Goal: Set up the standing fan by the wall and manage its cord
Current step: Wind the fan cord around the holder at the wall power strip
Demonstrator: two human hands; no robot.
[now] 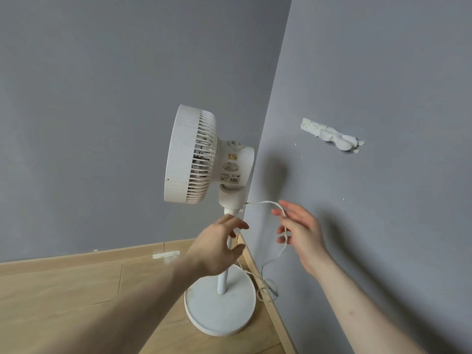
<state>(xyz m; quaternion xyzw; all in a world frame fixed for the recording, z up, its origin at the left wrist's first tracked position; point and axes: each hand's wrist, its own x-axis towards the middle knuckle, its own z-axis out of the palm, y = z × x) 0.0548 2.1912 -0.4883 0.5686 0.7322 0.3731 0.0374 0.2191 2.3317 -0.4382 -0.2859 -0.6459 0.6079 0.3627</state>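
A white standing fan [190, 154] stands upright in the room's corner on a round white base [219, 312], its head facing left. My left hand [219, 245] curls loosely around the thin white pole [222, 279] just below the fan's neck, fingers apart. A white cord [260, 203] leaves the neck, runs right and drapes over the fingers of my right hand [298, 233], which is spread open against the right wall. From there the cord drops to a loose tangle [265, 290] on the floor beside the base.
Grey walls meet in a corner right behind the fan. A white patch of broken plaster [332, 135] marks the right wall. Wooden skirting [263, 282] runs along both walls, and light wooden floor [76, 302] stretches to the left.
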